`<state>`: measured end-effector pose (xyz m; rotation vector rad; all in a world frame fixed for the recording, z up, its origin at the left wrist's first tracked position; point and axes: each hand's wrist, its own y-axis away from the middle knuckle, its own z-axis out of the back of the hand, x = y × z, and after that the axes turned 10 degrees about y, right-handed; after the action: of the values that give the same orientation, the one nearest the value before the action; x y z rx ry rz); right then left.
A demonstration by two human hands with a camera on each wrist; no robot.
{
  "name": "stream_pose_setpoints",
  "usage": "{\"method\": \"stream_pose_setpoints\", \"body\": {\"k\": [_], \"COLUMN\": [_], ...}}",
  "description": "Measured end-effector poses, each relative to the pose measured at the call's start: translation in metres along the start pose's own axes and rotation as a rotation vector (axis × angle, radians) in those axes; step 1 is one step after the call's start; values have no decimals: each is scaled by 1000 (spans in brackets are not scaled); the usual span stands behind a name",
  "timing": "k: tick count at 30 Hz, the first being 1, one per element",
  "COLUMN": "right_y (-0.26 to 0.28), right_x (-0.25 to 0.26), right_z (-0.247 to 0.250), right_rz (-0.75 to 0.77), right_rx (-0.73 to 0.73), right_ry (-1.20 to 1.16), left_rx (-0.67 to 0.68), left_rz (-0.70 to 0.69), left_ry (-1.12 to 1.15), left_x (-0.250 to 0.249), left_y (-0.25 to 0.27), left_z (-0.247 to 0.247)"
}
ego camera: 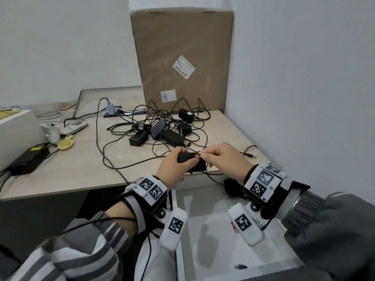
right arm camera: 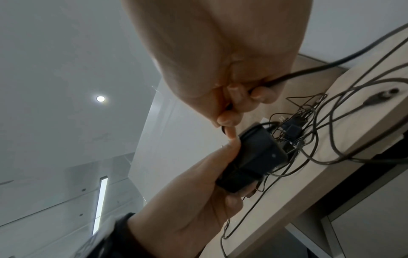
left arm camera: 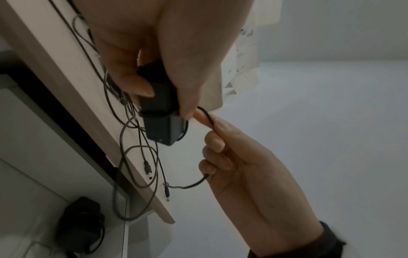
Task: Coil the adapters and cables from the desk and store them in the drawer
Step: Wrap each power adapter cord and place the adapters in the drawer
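My left hand (ego camera: 176,162) grips a small black adapter (ego camera: 187,158) just above the desk's front edge, prongs up. Beside it, my right hand (ego camera: 215,157) pinches the adapter's thin black cable (ego camera: 199,154). In the left wrist view one turn of cable wraps the adapter (left arm camera: 161,125), and the rest hangs in a loop from my right hand's fingers (left arm camera: 205,120). A tangled pile of black adapters and cables (ego camera: 162,128) lies mid-desk. Below my hands the white drawer (ego camera: 213,240) is open, with a coiled black adapter (left arm camera: 81,225) in its far corner.
A tall cardboard box (ego camera: 182,57) stands at the back of the wooden desk (ego camera: 81,169), against the right wall. A large black power brick (ego camera: 28,159), a white device (ego camera: 16,134) and a yellow item (ego camera: 65,144) lie at the left. A loose barrel plug (ego camera: 251,156) rests near my right hand.
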<state>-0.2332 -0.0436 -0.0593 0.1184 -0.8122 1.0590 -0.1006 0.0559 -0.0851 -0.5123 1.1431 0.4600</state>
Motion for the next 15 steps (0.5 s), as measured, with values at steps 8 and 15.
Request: {"method": "stream_pose_setpoints", "body": {"k": [8,15], "right_y": [-2,3], "right_x": [-6,-11], "right_z": [-12,-28], "right_rz": [-24,29], "right_rx": [-23,15], "right_ry": [-119,-96], "left_rx": [23,48], "left_rz": [207,242], "left_ry": [734,1088], "left_x": [5,-5], "left_y": [-2,-8], "left_z": [-10,-6]}}
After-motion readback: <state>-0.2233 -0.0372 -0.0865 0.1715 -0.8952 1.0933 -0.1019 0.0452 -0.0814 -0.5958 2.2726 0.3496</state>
